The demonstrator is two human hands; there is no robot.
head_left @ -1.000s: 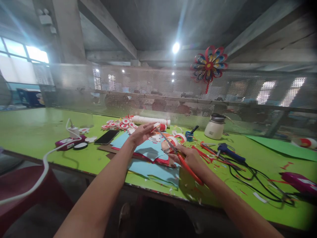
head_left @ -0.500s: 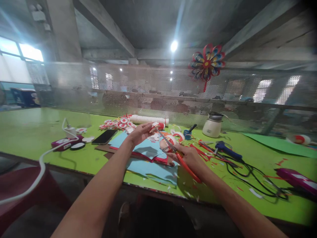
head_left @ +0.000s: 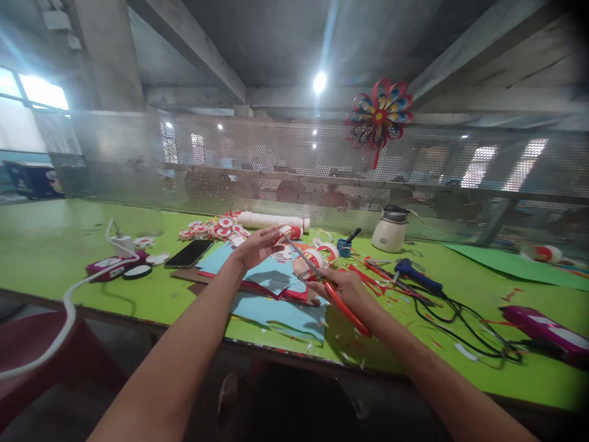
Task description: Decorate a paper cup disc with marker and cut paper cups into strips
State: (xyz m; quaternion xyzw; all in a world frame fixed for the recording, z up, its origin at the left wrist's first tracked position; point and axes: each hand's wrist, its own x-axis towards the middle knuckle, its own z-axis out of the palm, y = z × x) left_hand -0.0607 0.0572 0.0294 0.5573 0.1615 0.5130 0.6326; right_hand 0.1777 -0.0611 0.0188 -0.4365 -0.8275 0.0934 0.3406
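Note:
My left hand [head_left: 258, 247] pinches a small white piece of paper [head_left: 286, 231] above the stacked coloured sheets. Closed round the orange handles of a pair of scissors [head_left: 341, 301], my right hand [head_left: 348, 291] points the blades up and left. The blade tips reach the paper at my left fingertips; whether they are cutting it I cannot tell. Below lie light blue sheets [head_left: 262, 313] with red and brown ones under them. Rolls of red and white tape [head_left: 317, 256] sit just behind the scissors.
Red-and-white paper discs [head_left: 224, 228] are heaped beside a long white roll [head_left: 275, 221]. A phone [head_left: 189, 253] and a purple power strip [head_left: 115, 264] lie left. To the right are a blue glue gun [head_left: 418, 274] with black cable, a cream jug [head_left: 389, 229] and a green sheet [head_left: 510, 265].
The whole view has shifted slightly, so things appear a little further left. Both hands keep nearly the same pose, with the scissors still at the paper.

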